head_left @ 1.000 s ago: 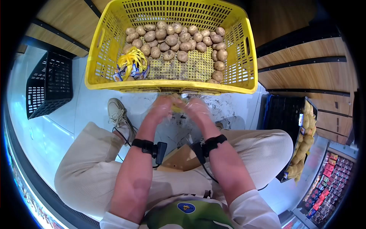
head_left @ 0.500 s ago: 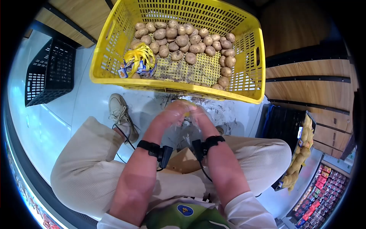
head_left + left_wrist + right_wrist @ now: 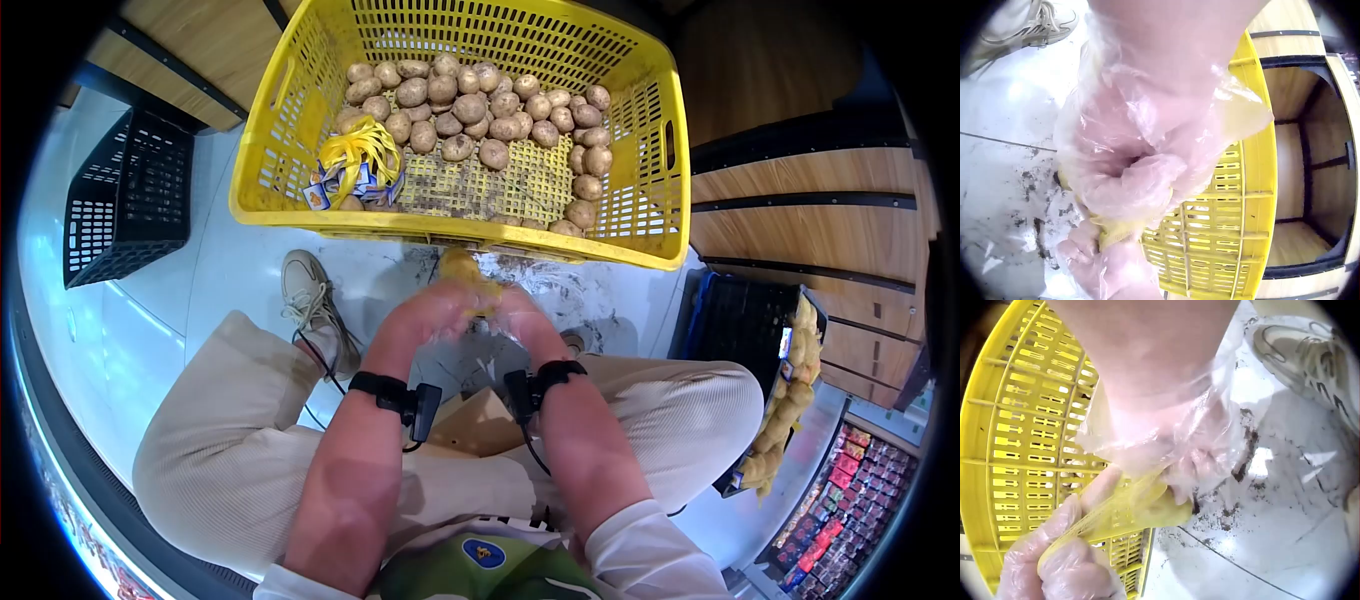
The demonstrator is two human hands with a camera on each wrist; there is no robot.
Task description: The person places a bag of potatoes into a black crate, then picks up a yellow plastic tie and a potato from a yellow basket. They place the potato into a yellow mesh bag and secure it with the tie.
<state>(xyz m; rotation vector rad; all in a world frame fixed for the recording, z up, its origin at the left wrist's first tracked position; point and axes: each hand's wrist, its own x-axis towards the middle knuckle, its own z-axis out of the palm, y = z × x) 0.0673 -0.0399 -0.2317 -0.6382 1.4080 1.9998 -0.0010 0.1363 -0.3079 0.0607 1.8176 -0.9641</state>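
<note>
Both hands wear clear plastic gloves, close together below the near wall of a yellow crate. In the head view, my left hand and right hand meet at a yellow mesh bag, whose filled-looking end shows beyond them. The left wrist view has my left hand with fingers curled round the mesh, above my right hand. Seen from the right wrist, the mesh stretches between my left hand and my right hand, which grips its other side. The gloves hide parts of the fingers.
Loose potatoes and a bundle of yellow straps with labels lie in the crate. A black crate is at left; filled net bags hang over another at right. A shoe rests on the dirt-marked floor.
The hands have shifted slightly since half a second ago, and the yellow mesh bag now shows beyond them towards the crate. The head view moved right, then slightly back, between frames.
</note>
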